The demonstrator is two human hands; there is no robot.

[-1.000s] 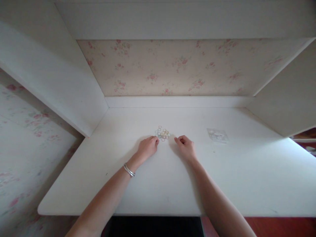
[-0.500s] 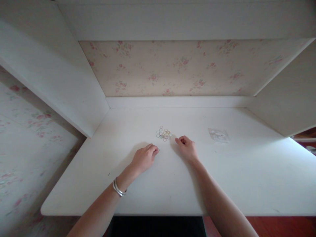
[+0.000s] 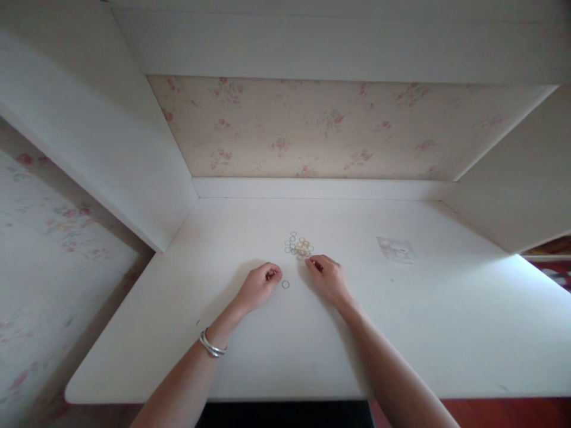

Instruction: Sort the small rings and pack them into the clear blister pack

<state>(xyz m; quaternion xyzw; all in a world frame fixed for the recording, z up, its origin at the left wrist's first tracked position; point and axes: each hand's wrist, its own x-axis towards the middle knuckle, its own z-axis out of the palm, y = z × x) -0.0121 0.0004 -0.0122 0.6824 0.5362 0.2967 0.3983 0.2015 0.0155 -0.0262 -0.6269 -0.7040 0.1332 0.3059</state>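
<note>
A small cluster of thin coloured rings (image 3: 298, 245) lies on the white desk (image 3: 401, 333). One single ring (image 3: 285, 284) lies apart, nearer to me, just right of my left hand (image 3: 260, 284). That hand rests on the desk with its fingers curled loosely and nothing visible in them. My right hand (image 3: 326, 275) rests with curled fingers, its fingertips touching the near edge of the cluster. A silver bracelet (image 3: 210, 345) sits on my left wrist.
A small clear plastic bag (image 3: 396, 249) lies on the desk to the right. White side panels (image 3: 111, 148) close in the desk on both sides, with floral wallpaper (image 3: 312, 128) behind and a shelf above.
My left hand drew back from the cluster toward me, and a single ring now lies apart beside it. My right hand moved left to the cluster's edge.
</note>
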